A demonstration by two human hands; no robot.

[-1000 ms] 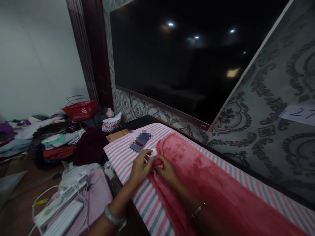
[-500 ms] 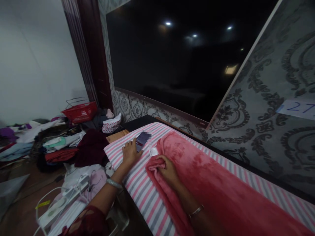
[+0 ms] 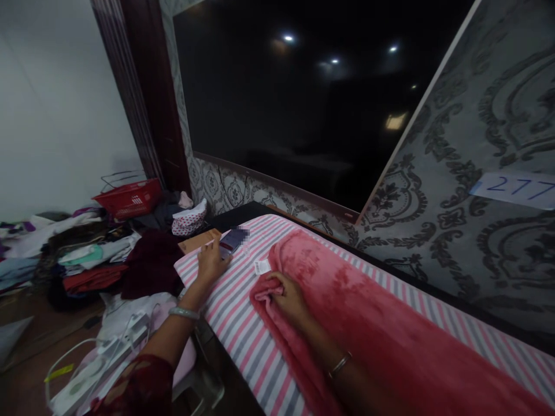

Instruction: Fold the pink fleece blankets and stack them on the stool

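Observation:
A dark smartphone [image 3: 228, 242] lies at the far left end of a pink, grey and white striped cloth [image 3: 243, 323]. My left hand [image 3: 211, 263] has its fingers and thumb closed on the phone's near side. My right hand [image 3: 289, 299] grips a bunched fold at the corner of a plush red blanket [image 3: 368, 312], which is spread over the striped cloth. A white label [image 3: 262, 266] sticks out from the blanket's edge just beyond my right hand.
Piled clothes [image 3: 95, 254], a red shopping basket [image 3: 132, 199] and a dotted cloth bundle [image 3: 189, 218] lie left. A white power strip [image 3: 93, 370] with cords is at lower left, by a cardboard piece [image 3: 197, 241]. A big dark screen [image 3: 321, 104] hangs behind.
My left hand has moved left with the phone, bringing it closer to the striped cloth's end. My right hand keeps its hold on the blanket. The whole view has shifted slightly.

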